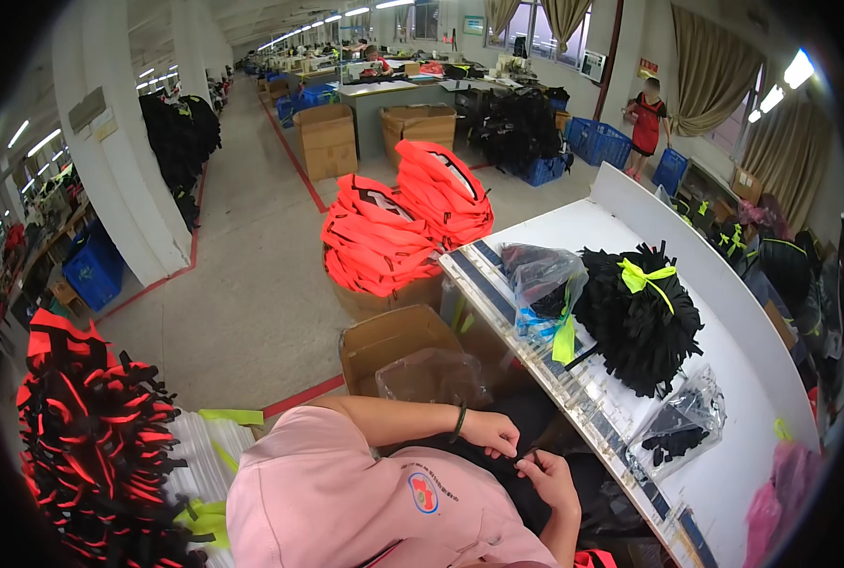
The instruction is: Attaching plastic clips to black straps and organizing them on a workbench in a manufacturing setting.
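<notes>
Widest of all is the grey floor (252, 293), open as an aisle well ahead and to the left of the left grip (490, 433), with a red line (308, 393) crossing it on that side. The white counter (744, 379) stands to the right of the right grip (552, 481); its worn near edge runs slantwise past the grip, a dark gap between, and a raised white board (711, 251) closes its far edge. Bare top shows between that board and the things lying there, leaving room on the right.

Around this is a long hall, a white pillar (110, 142) rising well ahead and left. Left of the left grip, well apart, is a heap of red-and-black strips (91, 445). Ahead are orange-red stacks (375, 241), and nearer, an open cardboard box (370, 350). On the counter, ahead and right of both grips, a bundle of black strips (635, 327) bears a yellow-green ribbon (647, 275), with a clear bag (536, 265) just beside it. A second clear bag (706, 402) lies right of the right grip.

Smallest, a dark piece (534, 453) sits at the right grip's pinched fingertips, near the left grip. The left fingers are curled; whether they hold it too, I cannot tell.
</notes>
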Action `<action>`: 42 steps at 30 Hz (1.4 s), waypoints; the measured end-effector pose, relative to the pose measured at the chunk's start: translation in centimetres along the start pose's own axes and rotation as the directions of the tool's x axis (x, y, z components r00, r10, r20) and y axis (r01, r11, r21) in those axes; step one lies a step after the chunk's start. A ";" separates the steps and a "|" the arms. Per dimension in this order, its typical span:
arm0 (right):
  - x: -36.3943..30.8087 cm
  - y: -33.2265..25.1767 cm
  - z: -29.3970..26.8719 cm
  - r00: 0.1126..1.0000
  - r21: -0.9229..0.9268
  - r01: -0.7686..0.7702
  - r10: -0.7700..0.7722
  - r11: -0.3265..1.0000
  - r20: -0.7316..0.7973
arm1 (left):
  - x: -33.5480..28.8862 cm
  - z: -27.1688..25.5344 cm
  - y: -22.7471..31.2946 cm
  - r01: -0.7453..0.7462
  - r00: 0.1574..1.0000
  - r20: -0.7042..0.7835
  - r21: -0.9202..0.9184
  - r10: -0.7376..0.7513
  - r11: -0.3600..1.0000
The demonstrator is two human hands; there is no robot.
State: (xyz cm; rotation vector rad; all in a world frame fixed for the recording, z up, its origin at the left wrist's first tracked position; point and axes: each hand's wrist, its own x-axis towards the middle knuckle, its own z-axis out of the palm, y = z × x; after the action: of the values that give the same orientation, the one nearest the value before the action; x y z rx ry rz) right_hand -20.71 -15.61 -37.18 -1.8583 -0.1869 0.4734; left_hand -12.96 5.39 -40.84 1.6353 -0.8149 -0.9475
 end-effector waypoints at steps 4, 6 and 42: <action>-0.1 0.2 0.4 0.998 -0.058 0.063 -0.061 0.996 0.035 | -0.6 0.4 -0.3 -0.007 0.994 0.106 0.050 0.001 0.999; -0.2 0.0 0.6 0.997 -0.086 0.066 -0.062 0.994 0.047 | -1.0 0.4 -0.2 -0.023 0.995 0.101 0.054 0.018 0.998; 0.2 1.9 0.5 0.998 -0.112 0.062 -0.063 0.992 -0.003 | -0.3 1.7 -1.5 0.021 0.998 -0.063 0.397 0.004 0.917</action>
State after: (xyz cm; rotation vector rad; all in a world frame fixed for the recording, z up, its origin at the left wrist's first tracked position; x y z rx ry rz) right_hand -20.95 -15.74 -39.10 -1.9572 -0.2717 0.4210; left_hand -14.57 5.26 -42.48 2.0083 -1.0065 -0.7629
